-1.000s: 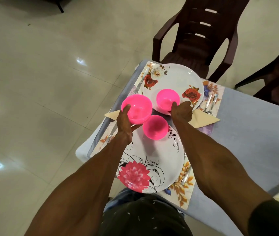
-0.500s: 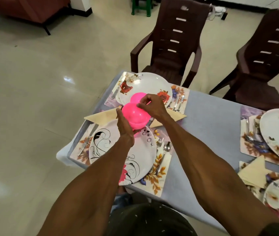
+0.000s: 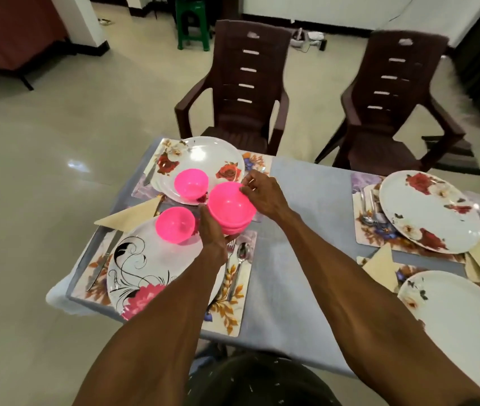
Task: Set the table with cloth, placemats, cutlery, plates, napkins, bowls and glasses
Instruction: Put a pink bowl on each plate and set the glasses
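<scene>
- The left hand (image 3: 212,230) is cupping the near side of a stack of pink bowls (image 3: 231,206), fingers curled under it, above the grey tablecloth (image 3: 306,230).
- The right hand (image 3: 262,193) is pinching the stack's far rim.
- Left of the stack, one pink bowl (image 3: 175,224) is sitting on the black-swirl plate (image 3: 145,268).
- Beyond the stack, another bowl (image 3: 190,184) is sitting on the rose plate (image 3: 200,155).
</scene>
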